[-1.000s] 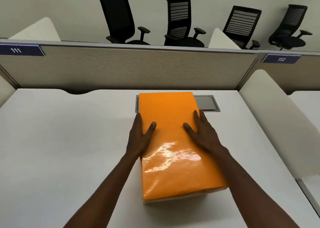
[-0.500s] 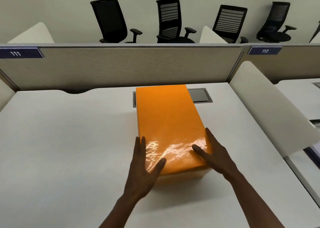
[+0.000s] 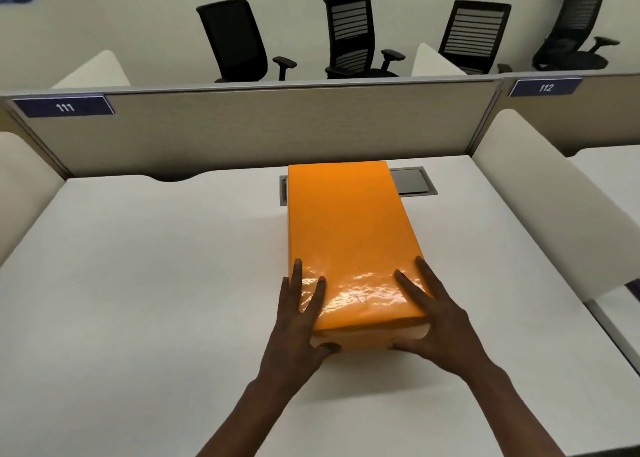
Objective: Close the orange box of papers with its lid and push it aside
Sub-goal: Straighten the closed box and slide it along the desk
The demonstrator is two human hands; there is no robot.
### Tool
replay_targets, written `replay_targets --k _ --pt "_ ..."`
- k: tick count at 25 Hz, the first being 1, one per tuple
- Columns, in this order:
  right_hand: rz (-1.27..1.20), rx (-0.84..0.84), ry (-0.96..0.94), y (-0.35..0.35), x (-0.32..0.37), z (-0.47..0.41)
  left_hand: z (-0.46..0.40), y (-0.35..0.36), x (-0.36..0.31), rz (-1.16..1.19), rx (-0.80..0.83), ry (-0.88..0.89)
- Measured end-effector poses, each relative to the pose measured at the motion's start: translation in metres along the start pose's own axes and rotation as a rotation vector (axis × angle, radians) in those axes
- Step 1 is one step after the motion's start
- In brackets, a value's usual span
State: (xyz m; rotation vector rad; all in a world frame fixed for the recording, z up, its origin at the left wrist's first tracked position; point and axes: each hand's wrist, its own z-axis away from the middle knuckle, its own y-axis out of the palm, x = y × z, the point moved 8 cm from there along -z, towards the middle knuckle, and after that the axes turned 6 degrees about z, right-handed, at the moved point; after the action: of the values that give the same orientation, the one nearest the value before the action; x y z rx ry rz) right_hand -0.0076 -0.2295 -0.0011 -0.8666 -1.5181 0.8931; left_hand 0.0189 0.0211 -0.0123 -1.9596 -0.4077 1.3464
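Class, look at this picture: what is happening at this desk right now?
A person has both hands on the near end of an orange box lying on a white desk. The left hand and right hand rest fingers on the glossy lid with thumbs against the near end. The lid is on; the far end overlaps a grey hatch in the desk.

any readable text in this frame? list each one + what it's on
"111" on the dark blue plate at the left end of the desk partition.
"112" on the dark blue plate on the partition section to the right.
The orange box shows no print on its lid or near side; nothing else carries readable text.
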Motion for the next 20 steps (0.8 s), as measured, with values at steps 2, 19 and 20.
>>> replay_targets --k 2,19,20 --pt "0.052 -0.026 -0.012 0.002 -0.003 -0.001 -0.001 0.003 -0.002 -0.041 -0.025 -0.022" --pt "0.005 -0.074 -0.247 0.019 0.074 -0.036 0.04 -0.067 0.03 -0.164 -0.155 -0.158" --pt "0.003 -0.065 -0.265 0.023 0.089 -0.043 0.045 -0.08 0.038 -0.152 -0.166 -0.179"
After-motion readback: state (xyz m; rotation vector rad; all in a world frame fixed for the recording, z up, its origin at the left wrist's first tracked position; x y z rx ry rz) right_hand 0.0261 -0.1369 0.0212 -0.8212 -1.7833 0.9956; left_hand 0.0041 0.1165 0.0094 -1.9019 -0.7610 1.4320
